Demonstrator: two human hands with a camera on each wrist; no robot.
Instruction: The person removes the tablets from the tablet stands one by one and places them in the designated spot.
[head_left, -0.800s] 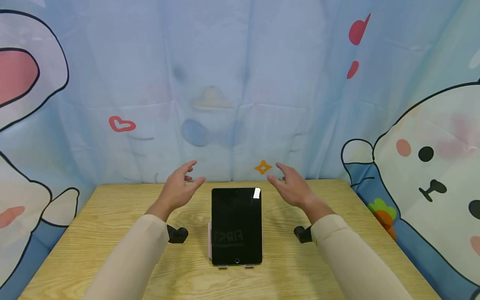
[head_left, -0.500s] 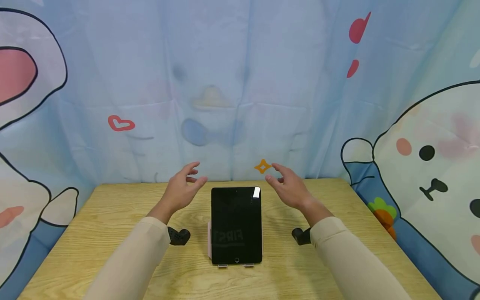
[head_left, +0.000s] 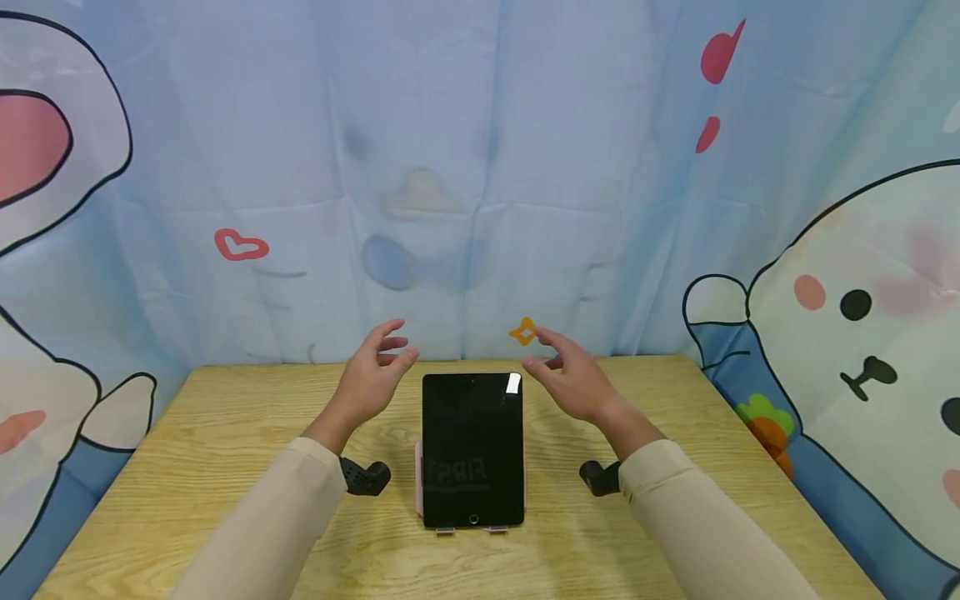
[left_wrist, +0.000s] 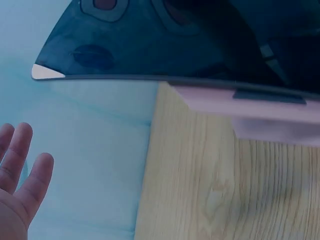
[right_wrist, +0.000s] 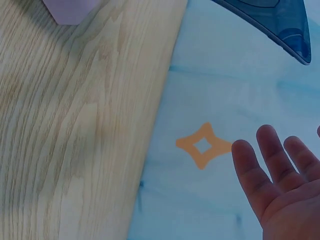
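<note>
A black tablet (head_left: 473, 450) with a home button leans upright on a pink stand (head_left: 419, 479) at the middle of the table. To its upper left my left hand (head_left: 367, 379) hovers with loosely bent fingers, holding nothing. My right hand (head_left: 573, 379) mirrors it at the upper right, thumb close to the tablet's top corner in the head view. In the left wrist view the tablet's dark screen (left_wrist: 165, 45) fills the top, with the left hand's fingers (left_wrist: 40, 177) apart from it. The right wrist view has the right hand (right_wrist: 290, 195) spread below the tablet's corner (right_wrist: 295, 37).
The wooden table (head_left: 247, 450) ends at a light blue curtain (head_left: 420, 125) printed with cartoon animals. A black wrist-worn device (head_left: 365, 477) juts from the left sleeve, and a similar black device (head_left: 600, 478) from the right.
Both hands have drifted inward toward the tablet, the left one to the right and the right one to the left. The tablet stays where it was.
</note>
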